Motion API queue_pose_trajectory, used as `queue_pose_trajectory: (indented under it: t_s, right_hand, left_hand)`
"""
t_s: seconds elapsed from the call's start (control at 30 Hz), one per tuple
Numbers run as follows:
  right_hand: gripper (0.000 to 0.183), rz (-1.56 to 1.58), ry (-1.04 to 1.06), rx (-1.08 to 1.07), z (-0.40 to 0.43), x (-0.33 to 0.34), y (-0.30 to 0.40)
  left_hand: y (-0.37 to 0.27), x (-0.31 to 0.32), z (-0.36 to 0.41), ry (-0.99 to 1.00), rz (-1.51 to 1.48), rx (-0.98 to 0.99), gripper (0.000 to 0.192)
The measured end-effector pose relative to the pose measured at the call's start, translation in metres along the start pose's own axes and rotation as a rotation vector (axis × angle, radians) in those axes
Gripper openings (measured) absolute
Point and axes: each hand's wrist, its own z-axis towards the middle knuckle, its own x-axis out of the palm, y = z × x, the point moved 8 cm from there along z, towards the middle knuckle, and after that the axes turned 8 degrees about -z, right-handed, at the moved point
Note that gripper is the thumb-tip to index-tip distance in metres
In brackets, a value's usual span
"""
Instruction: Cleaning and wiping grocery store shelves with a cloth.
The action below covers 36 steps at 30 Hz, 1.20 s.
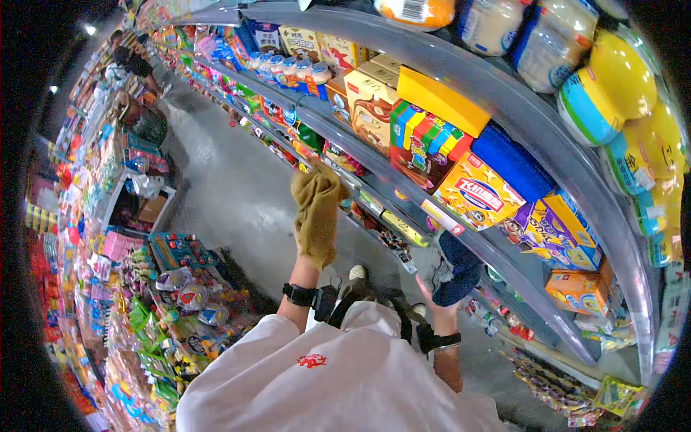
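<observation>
My left hand (318, 189) is wrapped in a tan cloth or loose glove (318, 237), bunched at its far end; it hangs over the aisle floor, left of the shelf edge. The cloth hides the fingers. A dark blue cloth covering (460, 270) with a grey part (440, 265) hides most of my right hand (427, 291), beside the lower shelf edge. Its fingers cannot be made out. Black straps sit on both wrists. Close by on the shelf stand an orange snack box (478, 191) and a purple and yellow box (553, 229).
Shelves with clear curved edges (540, 121) run along the right, holding boxes, small jars (289, 67) and yellow packs (621, 81). Grey aisle floor (232, 178) lies between them and packed displays on the left, with a white-framed bin (116, 200). People (135, 62) are farther up the aisle.
</observation>
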Motion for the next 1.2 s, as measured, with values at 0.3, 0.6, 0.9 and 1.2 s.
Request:
queue_pose_trajectory:
  t_s: [0.3, 0.6, 0.9, 1.2]
  right_hand:
    - [0.048, 0.556, 0.285, 0.523, -0.034, 0.076, -0.048]
    - [0.037, 1.601, 0.114, 0.993, -0.018, 0.171, -0.032]
    - [0.016, 1.296, -0.088, 1.122, 0.034, 0.181, -0.017]
    - [0.023, 1.143, -0.229, 1.188, 0.004, 0.111, -0.066]
  left_hand:
    - [0.076, 0.005, 0.057, 0.257, -0.811, -0.379, 0.041]
    - [0.163, 0.017, 0.160, 0.135, -1.022, -0.398, 0.036]
    - [0.289, 0.016, 0.207, -0.120, -0.836, -0.520, 0.024]
    - [0.184, 0.011, 0.201, -0.503, -0.582, -0.635, 0.031]
